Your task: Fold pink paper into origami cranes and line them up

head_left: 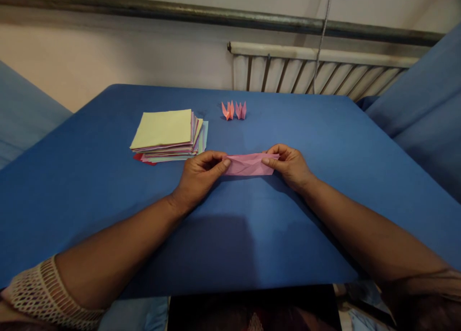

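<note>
Blue from edge to edge, the desk stood before a pale wall, with a radiator beyond its far edge. Near the middle of the desk, between its left and right edges, the pink paper was held as a folded strip; whether its lower side touched the desk could not be told. The left grip pinched one end and the right grip the other, each with the thumb in front and the fingers behind. Uneven pressure from the thumbs could have let the layers slide and set a crease askew, and a hard outward pull might have torn thin paper. The stack, toward the far left corner, had ragged sides and lay just beside the left knuckles, so a careless backward nudge could have spread its sheets. Two small folded figures, one orange and one pink, stood near the far edge, well apart from both hands. The strip's long axis ran left to right, roughly parallel to the near edge, its ends pointing at the side edges and its creased face toward the wearer.
</note>
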`<state>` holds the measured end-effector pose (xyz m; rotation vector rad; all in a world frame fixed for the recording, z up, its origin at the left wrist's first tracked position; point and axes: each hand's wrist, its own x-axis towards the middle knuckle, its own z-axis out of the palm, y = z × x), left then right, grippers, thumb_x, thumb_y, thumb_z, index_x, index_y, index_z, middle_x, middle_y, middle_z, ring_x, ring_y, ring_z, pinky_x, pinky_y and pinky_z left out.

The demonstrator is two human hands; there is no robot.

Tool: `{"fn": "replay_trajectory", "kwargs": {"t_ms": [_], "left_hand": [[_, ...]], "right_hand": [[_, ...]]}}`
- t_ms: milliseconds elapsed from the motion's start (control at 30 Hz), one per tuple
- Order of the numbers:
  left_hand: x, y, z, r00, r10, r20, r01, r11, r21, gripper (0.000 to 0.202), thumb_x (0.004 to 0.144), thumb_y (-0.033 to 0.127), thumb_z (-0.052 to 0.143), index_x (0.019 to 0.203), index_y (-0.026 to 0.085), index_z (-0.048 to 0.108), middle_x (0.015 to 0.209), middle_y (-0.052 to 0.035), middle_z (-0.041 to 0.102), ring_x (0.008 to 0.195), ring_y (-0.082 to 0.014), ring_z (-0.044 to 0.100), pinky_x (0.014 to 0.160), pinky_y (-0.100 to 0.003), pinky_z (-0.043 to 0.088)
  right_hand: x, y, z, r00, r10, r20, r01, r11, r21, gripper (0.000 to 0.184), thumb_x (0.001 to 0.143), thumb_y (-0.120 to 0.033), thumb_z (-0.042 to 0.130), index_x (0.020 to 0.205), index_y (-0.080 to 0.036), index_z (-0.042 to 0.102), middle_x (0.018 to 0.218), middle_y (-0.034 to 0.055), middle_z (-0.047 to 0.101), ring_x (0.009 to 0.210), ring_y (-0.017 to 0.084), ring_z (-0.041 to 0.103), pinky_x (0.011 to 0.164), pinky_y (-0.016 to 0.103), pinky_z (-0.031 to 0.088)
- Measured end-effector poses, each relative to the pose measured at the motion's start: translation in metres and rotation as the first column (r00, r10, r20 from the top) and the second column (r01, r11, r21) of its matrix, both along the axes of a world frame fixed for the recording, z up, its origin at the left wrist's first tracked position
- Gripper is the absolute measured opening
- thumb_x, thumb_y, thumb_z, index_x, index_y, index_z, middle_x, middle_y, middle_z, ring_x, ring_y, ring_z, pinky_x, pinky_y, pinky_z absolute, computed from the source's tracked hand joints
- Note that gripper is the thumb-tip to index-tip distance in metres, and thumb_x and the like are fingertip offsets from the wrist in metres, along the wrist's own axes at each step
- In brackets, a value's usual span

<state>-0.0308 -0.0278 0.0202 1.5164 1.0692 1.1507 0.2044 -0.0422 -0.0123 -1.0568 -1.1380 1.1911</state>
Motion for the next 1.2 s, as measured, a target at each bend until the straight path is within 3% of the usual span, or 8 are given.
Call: {"fn": "replay_trajectory", "kwargs": {"t_ms": [233,467,700,900,1200], "left_hand": [[0.0008,-0.0018,0.0042,1.000,0.002,-0.029,-0.002,1.000,-0.001,0.019,0.070,0.036,0.077,0.073,0.019,0.068,0.071,0.0002,0.064,0.067,-0.0130,0.055,0.066,-0.026,0.047],[-0.0020,-0.0013,0.0035,0.998,0.029,-0.061,-0.029,1.000,-0.007,0.016,0.071,0.031,0.072,0.067,0.019,0.063,0.063,0.0039,0.055,0.060,-0.0105,0.047,0.061,-0.025,0.040],[-0.0006,-0.0019,0.0051,0.998,-0.029,-0.051,0.030,1.000,0.008,0.020,0.071,0.036,0.076,0.077,0.018,0.069,0.073,0.0007,0.064,0.067,-0.0125,0.055,0.068,-0.026,0.047],[-0.0022,-0.0009,0.0040,0.993,0.074,-0.096,-0.068,0.996,0.065,0.015,0.074,0.034,0.076,0.074,0.020,0.069,0.073,0.0011,0.066,0.069,-0.0131,0.057,0.070,-0.027,0.049],[-0.0037,0.0025,0.0027,0.989,0.108,-0.103,-0.106,0.994,0.025,0.010,0.075,0.031,0.075,0.075,0.021,0.072,0.073,0.0004,0.067,0.069,-0.0140,0.058,0.069,-0.027,0.049]], "right_hand": [[-0.0022,-0.0033,0.0057,0.998,-0.012,0.065,0.011,1.000,0.025,0.032,0.061,-0.042,0.088,0.071,-0.022,0.065,0.070,-0.0027,0.064,0.063,0.012,0.053,0.062,0.027,0.045],[-0.0040,-0.0047,0.0064,1.000,-0.013,0.005,0.013,1.000,0.006,0.032,0.061,-0.041,0.088,0.069,-0.021,0.064,0.067,-0.0039,0.062,0.060,0.010,0.051,0.059,0.026,0.043],[-0.0044,-0.0047,0.0075,1.000,-0.021,-0.022,0.021,1.000,0.014,0.032,0.060,-0.040,0.088,0.069,-0.022,0.064,0.068,-0.0034,0.064,0.060,0.010,0.053,0.061,0.026,0.044],[-0.0056,-0.0014,0.0057,0.997,-0.032,-0.064,0.031,0.999,-0.025,0.034,0.063,-0.045,0.087,0.067,-0.022,0.061,0.067,-0.0044,0.061,0.060,0.010,0.052,0.062,0.027,0.045],[-0.0037,0.0020,0.0059,0.996,-0.069,-0.049,0.069,0.998,0.007,0.034,0.062,-0.049,0.085,0.067,-0.021,0.066,0.066,-0.0041,0.061,0.060,0.010,0.051,0.062,0.027,0.043]]}}
